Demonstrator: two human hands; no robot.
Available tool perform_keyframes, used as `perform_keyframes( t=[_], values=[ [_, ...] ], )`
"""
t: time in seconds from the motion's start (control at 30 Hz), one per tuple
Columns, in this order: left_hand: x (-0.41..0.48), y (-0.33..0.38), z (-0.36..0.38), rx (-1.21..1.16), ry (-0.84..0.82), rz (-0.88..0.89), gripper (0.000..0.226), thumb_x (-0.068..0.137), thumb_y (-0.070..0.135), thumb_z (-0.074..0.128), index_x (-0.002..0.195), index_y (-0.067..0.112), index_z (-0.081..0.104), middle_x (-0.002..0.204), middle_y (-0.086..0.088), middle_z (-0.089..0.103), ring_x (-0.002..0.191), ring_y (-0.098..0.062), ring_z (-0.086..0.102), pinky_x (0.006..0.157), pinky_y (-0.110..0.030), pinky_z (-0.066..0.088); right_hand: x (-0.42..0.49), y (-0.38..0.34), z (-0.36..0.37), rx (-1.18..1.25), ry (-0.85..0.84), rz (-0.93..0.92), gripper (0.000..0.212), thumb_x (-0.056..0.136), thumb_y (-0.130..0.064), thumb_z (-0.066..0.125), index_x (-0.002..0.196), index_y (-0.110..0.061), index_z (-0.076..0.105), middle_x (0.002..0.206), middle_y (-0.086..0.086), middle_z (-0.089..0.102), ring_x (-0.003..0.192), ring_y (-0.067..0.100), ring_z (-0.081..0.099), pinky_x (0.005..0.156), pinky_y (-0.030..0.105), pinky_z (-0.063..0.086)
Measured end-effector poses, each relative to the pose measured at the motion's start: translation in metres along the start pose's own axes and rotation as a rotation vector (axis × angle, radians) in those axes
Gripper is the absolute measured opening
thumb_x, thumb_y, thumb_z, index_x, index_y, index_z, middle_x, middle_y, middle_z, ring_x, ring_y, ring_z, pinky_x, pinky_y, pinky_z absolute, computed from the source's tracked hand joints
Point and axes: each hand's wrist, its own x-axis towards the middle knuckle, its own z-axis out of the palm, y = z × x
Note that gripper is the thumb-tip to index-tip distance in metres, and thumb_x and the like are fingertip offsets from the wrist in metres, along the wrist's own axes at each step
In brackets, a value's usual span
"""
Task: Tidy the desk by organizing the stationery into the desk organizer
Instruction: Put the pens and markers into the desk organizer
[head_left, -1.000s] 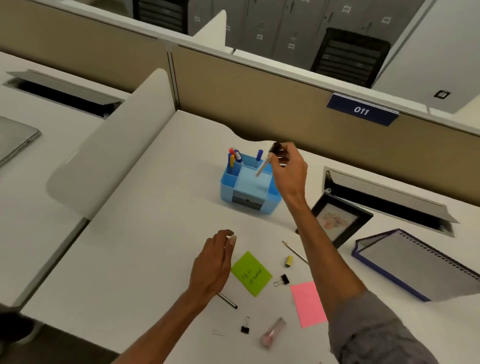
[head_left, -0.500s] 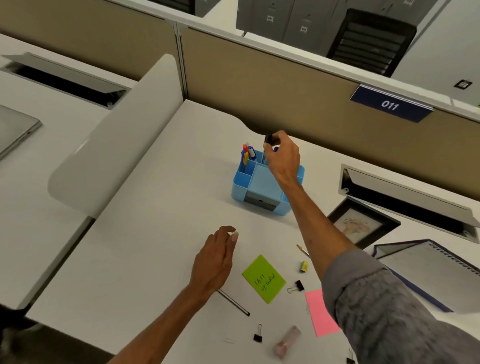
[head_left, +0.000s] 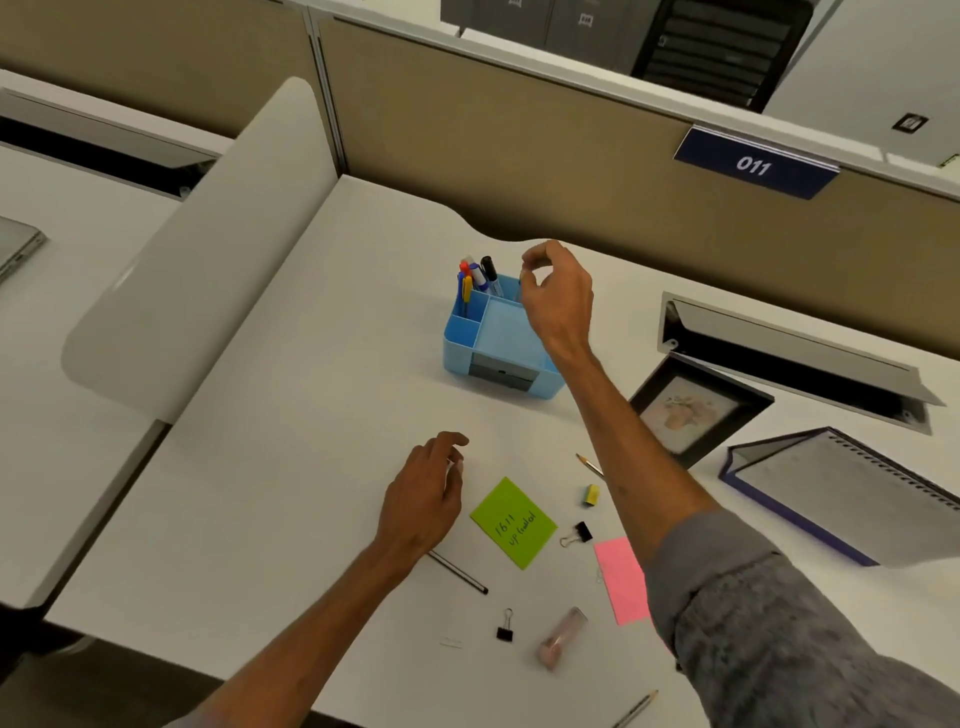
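The blue desk organizer (head_left: 457, 348) stands mid-desk with several markers (head_left: 480, 275) upright in its back-left compartment. My right hand (head_left: 561, 296) hovers over its back right corner, fingers loosely curled around nothing. My left hand (head_left: 423, 499) rests low over the desk, relaxed, beside a green sticky note (head_left: 514, 522). Loose on the desk lie a dark pen (head_left: 462, 574), a pencil (head_left: 589, 464), a yellow eraser (head_left: 591, 494), two binder clips (head_left: 579, 534) (head_left: 505, 626), a pink note (head_left: 621, 579) and a pinkish tube (head_left: 561, 636).
A framed picture (head_left: 696, 410) lies right of the organizer, with a spiral notebook (head_left: 852, 493) beyond it. An open cable hatch (head_left: 779, 348) sits at the back right. A white curved divider (head_left: 208, 249) borders the desk's left side. Another pencil (head_left: 636, 709) lies near the front edge.
My right hand carried a black marker to the organizer and let it go; the marker now stands among the others. The left hand has stayed in place.
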Motion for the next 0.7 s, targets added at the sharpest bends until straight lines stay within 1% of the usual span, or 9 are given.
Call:
perform_keyframes(
  t=[0.1, 0.17, 0.23, 0.33, 0.43, 0.53, 0.6, 0.67, 0.7],
  values=[
    [-0.004, 0.001, 0.004, 0.01, 0.006, 0.016, 0.028, 0.107, 0.021, 0.052, 0.132, 0.033, 0.054, 0.109, 0.016, 0.064, 0.097, -0.005, 0.057, 0.07, -0.029, 0.052, -0.031, 0.001, -0.02, 0.077, -0.015, 0.046, 0.013, 0.096, -0.016, 0.073, 0.108, -0.015, 0.07, 0.109, 0.0, 0.073, 0.1, 0.013, 0.068, 0.09, 0.022, 0.058],
    [-0.008, 0.003, 0.007, 0.03, 0.002, 0.019, 0.024, 0.107, 0.023, 0.052, 0.128, 0.034, 0.056, 0.109, 0.017, 0.064, 0.098, -0.004, 0.057, 0.069, -0.028, 0.052, -0.06, 0.004, -0.039, 0.129, -0.034, 0.089, 0.011, 0.098, -0.018, 0.072, 0.108, -0.017, 0.07, 0.108, -0.005, 0.073, 0.099, 0.009, 0.068, 0.086, 0.016, 0.056],
    [-0.013, 0.004, 0.01, 0.051, -0.004, 0.015, 0.02, 0.107, 0.025, 0.052, 0.122, 0.036, 0.059, 0.109, 0.018, 0.064, 0.101, -0.003, 0.057, 0.07, -0.03, 0.053, -0.092, 0.01, -0.059, 0.187, -0.048, 0.141, 0.008, 0.098, -0.015, 0.07, 0.104, -0.02, 0.071, 0.103, -0.01, 0.074, 0.095, 0.006, 0.068, 0.079, 0.013, 0.054],
    [-0.027, 0.0, 0.01, 0.066, -0.009, 0.026, 0.02, 0.105, 0.022, 0.054, 0.119, 0.035, 0.062, 0.108, 0.018, 0.063, 0.103, -0.006, 0.056, 0.072, -0.032, 0.054, -0.144, 0.023, -0.085, 0.247, -0.051, 0.275, 0.014, 0.097, -0.01, 0.068, 0.097, -0.022, 0.073, 0.094, -0.011, 0.075, 0.078, 0.005, 0.064, 0.068, 0.013, 0.047],
    [-0.046, -0.016, 0.007, 0.069, 0.005, 0.012, 0.028, 0.1, 0.016, 0.059, 0.12, 0.036, 0.063, 0.11, 0.019, 0.062, 0.106, -0.009, 0.054, 0.082, -0.036, 0.054, -0.194, 0.031, -0.102, 0.258, -0.076, 0.383, 0.017, 0.095, -0.009, 0.068, 0.092, -0.025, 0.073, 0.089, -0.013, 0.076, 0.065, 0.003, 0.054, 0.064, 0.014, 0.045],
    [-0.066, -0.031, 0.001, 0.072, 0.01, -0.006, 0.035, 0.097, 0.012, 0.063, 0.121, 0.038, 0.063, 0.113, 0.02, 0.061, 0.11, -0.01, 0.053, 0.09, -0.039, 0.052, -0.239, 0.034, -0.109, 0.262, -0.15, 0.423, 0.018, 0.095, -0.009, 0.068, 0.092, -0.026, 0.073, 0.09, -0.014, 0.077, 0.064, 0.003, 0.056, 0.064, 0.013, 0.045],
    [-0.079, -0.038, -0.004, 0.084, 0.017, 0.002, 0.037, 0.096, 0.011, 0.064, 0.121, 0.039, 0.064, 0.117, 0.021, 0.061, 0.113, -0.01, 0.052, 0.093, -0.039, 0.051, -0.264, 0.035, -0.109, 0.264, -0.2, 0.459, 0.018, 0.096, -0.01, 0.068, 0.092, -0.027, 0.073, 0.092, -0.015, 0.077, 0.065, 0.004, 0.059, 0.065, 0.015, 0.047],
    [-0.087, -0.046, -0.009, 0.1, -0.004, 0.033, 0.035, 0.097, 0.016, 0.066, 0.122, 0.04, 0.064, 0.12, 0.021, 0.059, 0.115, -0.01, 0.052, 0.094, -0.04, 0.051, -0.282, 0.032, -0.109, 0.268, -0.231, 0.473, 0.018, 0.096, -0.009, 0.067, 0.092, -0.026, 0.073, 0.091, -0.014, 0.077, 0.068, 0.003, 0.061, 0.065, 0.013, 0.046],
    [-0.09, -0.05, -0.011, 0.117, -0.029, 0.056, 0.03, 0.098, 0.025, 0.065, 0.123, 0.042, 0.064, 0.123, 0.021, 0.058, 0.117, -0.01, 0.051, 0.094, -0.04, 0.051, -0.29, 0.029, -0.109, 0.274, -0.242, 0.469, 0.018, 0.096, -0.007, 0.067, 0.092, -0.024, 0.073, 0.09, -0.013, 0.077, 0.069, 0.002, 0.061, 0.064, 0.012, 0.045]
  ],
)
